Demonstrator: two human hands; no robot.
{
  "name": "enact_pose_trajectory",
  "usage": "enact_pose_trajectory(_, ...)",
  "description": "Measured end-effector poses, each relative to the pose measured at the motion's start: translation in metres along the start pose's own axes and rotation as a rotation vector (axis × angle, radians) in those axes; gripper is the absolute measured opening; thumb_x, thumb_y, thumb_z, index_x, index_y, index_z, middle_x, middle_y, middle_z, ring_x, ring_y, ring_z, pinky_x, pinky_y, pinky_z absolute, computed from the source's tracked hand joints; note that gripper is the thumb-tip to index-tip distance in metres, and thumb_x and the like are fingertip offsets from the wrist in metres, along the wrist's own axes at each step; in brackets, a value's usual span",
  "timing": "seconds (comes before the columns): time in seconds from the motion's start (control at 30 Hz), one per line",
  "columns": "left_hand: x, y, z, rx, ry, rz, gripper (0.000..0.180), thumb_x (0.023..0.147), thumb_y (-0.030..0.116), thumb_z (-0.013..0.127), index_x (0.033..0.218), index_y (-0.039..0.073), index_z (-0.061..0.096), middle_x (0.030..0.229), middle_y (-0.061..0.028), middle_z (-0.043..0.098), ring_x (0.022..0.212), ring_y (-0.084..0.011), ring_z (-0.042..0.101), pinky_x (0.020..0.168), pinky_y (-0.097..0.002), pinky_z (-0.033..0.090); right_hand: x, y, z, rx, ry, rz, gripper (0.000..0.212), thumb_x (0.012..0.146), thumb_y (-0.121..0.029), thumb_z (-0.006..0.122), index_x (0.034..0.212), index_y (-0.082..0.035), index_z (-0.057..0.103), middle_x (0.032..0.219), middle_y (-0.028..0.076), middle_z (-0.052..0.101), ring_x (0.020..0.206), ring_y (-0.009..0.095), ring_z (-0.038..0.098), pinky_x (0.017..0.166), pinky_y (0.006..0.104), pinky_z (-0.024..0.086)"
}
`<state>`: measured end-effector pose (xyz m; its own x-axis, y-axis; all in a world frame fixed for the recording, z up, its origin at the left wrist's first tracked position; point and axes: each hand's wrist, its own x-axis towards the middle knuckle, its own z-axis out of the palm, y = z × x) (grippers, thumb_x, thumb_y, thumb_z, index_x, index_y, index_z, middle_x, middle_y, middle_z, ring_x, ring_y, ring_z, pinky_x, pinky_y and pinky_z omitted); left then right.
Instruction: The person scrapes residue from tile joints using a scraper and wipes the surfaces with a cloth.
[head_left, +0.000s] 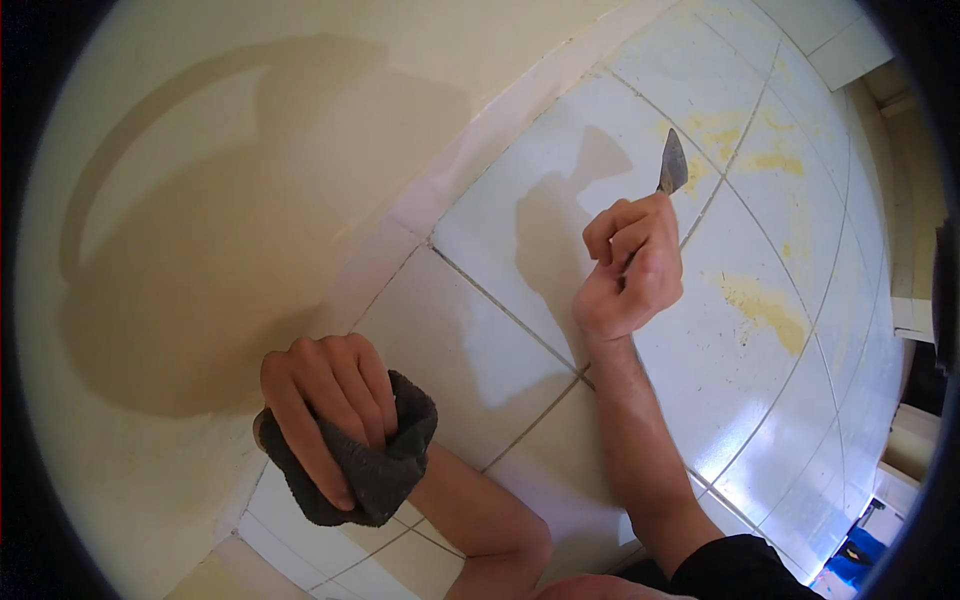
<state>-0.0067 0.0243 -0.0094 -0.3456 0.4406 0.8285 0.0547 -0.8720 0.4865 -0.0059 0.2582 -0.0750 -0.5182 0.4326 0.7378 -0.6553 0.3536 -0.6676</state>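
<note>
The left hand [325,385] grips a crumpled, dark grey fabric cloth [392,475], its fingers bent over and pressed into the folds, near the smooth cream wall [500,50]. The right hand [635,265] is curled around a small scraper with a grey metal blade [674,162], its fingers closed on the handle, which they mostly hide. The blade points away from the person, raised above the glossy white tiled floor [675,360], where powdery yellow residue [768,315] lies in patches to the right.
</note>
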Motion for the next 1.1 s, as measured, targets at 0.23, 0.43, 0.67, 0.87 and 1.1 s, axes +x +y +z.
enact_pose_trajectory(0.23, 0.008, -0.007, -0.001, 0.037, 0.055, -0.21, 0.031, 0.077, 0.012, 0.048, 0.072, -0.007, 0.073, 0.055, -0.0202, 0.06, 0.04, -0.0247, 0.058, 0.044, -0.0287, 0.05, 0.01, -0.001, -0.007, 0.041, 0.125, 0.105, 0.042, 0.098, -0.027, 0.041, 0.064, -0.004, 0.032, 0.065, 0.005, 0.036, 0.046, 0.011, 0.03, 0.043, 0.0272, 0.019)
enact_pose_trajectory(0.43, 0.015, -0.003, -0.002, 0.127, 0.115, -0.443, 0.031, 0.061, 0.016, 0.056, 0.074, -0.007, 0.073, 0.059, -0.02, 0.063, 0.044, -0.027, 0.06, 0.048, -0.0315, 0.052, 0.014, -0.008, -0.009, -0.073, 0.176, 0.246, 0.041, 0.093, -0.013, 0.048, 0.057, -0.003, 0.031, 0.055, 0.0, 0.031, 0.043, 0.007, 0.025, 0.042, 0.0262, 0.014)
enact_pose_trajectory(0.67, 0.03, -0.02, 0.029, 0.443, 0.772, -0.846, 0.047, 0.045, 0.023, 0.052, 0.076, -0.01, 0.067, 0.071, -0.0187, 0.067, 0.062, -0.0226, 0.063, 0.063, -0.0259, 0.051, 0.022, 0.001, -0.021, 0.204, -0.057, 0.328, 0.028, 0.079, -0.006, 0.042, 0.055, -0.004, 0.027, 0.055, 0.003, 0.032, 0.045, 0.01, 0.023, 0.041, 0.0264, 0.013)
enact_pose_trajectory(0.87, 0.058, -0.069, 0.032, 0.318, 1.245, -0.909, 0.037, 0.057, 0.005, 0.046, 0.085, -0.01, 0.066, 0.076, -0.0147, 0.065, 0.068, -0.0208, 0.061, 0.066, -0.0287, 0.049, 0.031, 0.019, -0.044, 1.066, -0.124, 0.718, 0.024, 0.071, -0.015, 0.046, 0.062, -0.008, 0.025, 0.063, 0.002, 0.031, 0.042, 0.011, 0.025, 0.039, 0.027, 0.016)
enact_pose_trajectory(1.1, 0.053, -0.096, 0.017, 0.269, 1.335, -0.804, 0.042, 0.062, 0.013, 0.051, 0.096, -0.006, 0.066, 0.084, -0.0142, 0.066, 0.071, -0.025, 0.062, 0.068, -0.0316, 0.05, 0.032, 0.019, -0.039, 2.332, 0.054, 0.779, 0.022, 0.093, -0.015, 0.04, 0.076, -0.006, 0.03, 0.079, 0.008, 0.039, 0.042, 0.015, 0.039, 0.032, 0.0275, 0.042)
